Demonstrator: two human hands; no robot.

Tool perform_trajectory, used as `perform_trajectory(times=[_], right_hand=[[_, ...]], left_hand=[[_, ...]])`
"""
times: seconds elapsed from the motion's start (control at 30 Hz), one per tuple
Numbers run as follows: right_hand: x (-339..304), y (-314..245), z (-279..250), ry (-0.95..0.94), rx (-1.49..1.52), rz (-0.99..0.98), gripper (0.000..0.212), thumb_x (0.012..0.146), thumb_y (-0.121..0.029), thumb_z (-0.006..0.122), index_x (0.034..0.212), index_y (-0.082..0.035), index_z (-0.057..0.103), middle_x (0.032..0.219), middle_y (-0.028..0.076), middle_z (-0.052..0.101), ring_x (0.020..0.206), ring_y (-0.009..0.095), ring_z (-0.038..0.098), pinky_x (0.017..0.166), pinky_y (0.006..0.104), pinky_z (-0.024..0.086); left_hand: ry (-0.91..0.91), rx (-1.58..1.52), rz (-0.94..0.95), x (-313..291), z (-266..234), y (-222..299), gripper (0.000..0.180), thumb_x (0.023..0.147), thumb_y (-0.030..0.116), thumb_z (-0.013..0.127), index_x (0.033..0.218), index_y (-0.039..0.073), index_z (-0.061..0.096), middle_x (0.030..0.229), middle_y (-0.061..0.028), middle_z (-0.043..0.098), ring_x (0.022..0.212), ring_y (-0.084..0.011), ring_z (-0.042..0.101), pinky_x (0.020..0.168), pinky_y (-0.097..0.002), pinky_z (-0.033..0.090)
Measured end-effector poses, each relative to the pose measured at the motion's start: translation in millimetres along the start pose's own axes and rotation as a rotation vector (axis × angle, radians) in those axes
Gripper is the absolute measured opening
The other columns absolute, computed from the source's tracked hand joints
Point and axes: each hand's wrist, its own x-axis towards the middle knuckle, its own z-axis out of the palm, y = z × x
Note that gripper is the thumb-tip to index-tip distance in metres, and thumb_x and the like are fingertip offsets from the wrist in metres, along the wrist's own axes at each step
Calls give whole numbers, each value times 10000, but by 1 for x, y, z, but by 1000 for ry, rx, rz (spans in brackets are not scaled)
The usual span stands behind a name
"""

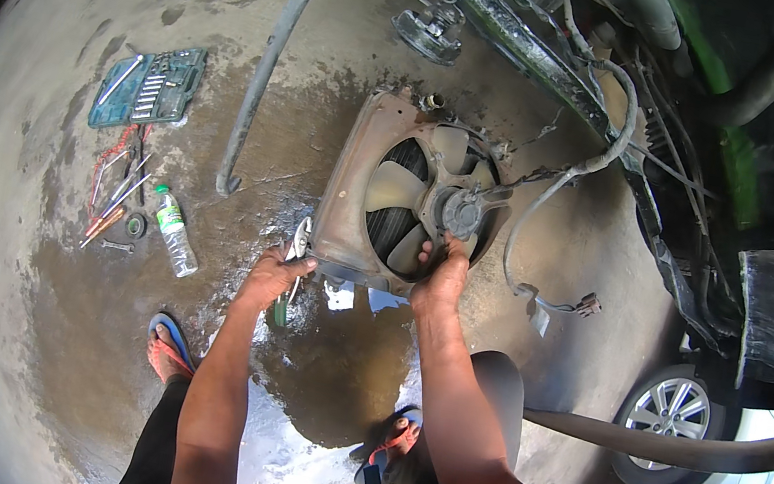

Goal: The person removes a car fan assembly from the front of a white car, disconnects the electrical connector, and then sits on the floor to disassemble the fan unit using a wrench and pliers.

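The left hand point(270, 276) clasps pliers point(302, 238) — the right hand point(443, 276) grips the fan shroud point(349, 201), fan blades point(395, 189) just beyond its fingers.

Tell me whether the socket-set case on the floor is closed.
No, the teal socket-set case lies open, with a row of silver sockets showing inside.

no words or numbers can be read in the head view. the one distinct label point(171, 220) wraps the plastic bottle point(183, 258) lying at the left: it is green and white, its print too small and blurred to make out. any marking on the hub point(461, 213) of the radiator fan point(397, 189), the open socket case point(146, 87) or the car wheel point(669, 421) is likewise too small to tell.
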Motion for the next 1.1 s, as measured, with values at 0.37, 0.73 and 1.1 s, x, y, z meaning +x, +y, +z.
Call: perform_trajectory(times=[0.37, 0.73, 1.1], right_hand=[[3, 21, 11, -63, -78, -79, 326, 958, -370, 677, 1049, -57, 672, 843, 4, 593, 707, 108, 510, 666, 280, 401], [31, 33, -13, 32, -681, -213, 727, 894, -735, 564, 1143, -57, 647, 895, 49, 647, 877, 257, 590, 860, 428, 433], [56, 8, -63, -143, -985, -622, 504, 951, -411, 692, 1119, 60, 634, 939, 123, 688, 871, 262, 643, 825, 380, 505]], left_hand=[[210, 247, -66, -30, 26, -25, 849, 803, 521, 832, 1254, -153, 579, 1352, -321, 593, 1249, -398, 601, 1070, -422, 444], [447, 994, 58, -2, -4, -67, 367, 909, 161, 496, 1120, -35, 723, 1154, -273, 710, 1150, -400, 666, 1035, -444, 503], [-205, 1273, -291, 24, 25, -145, 280, 830, 219, 720, 1066, 86, 789, 1128, -142, 764, 1008, -256, 752, 837, -441, 594]])
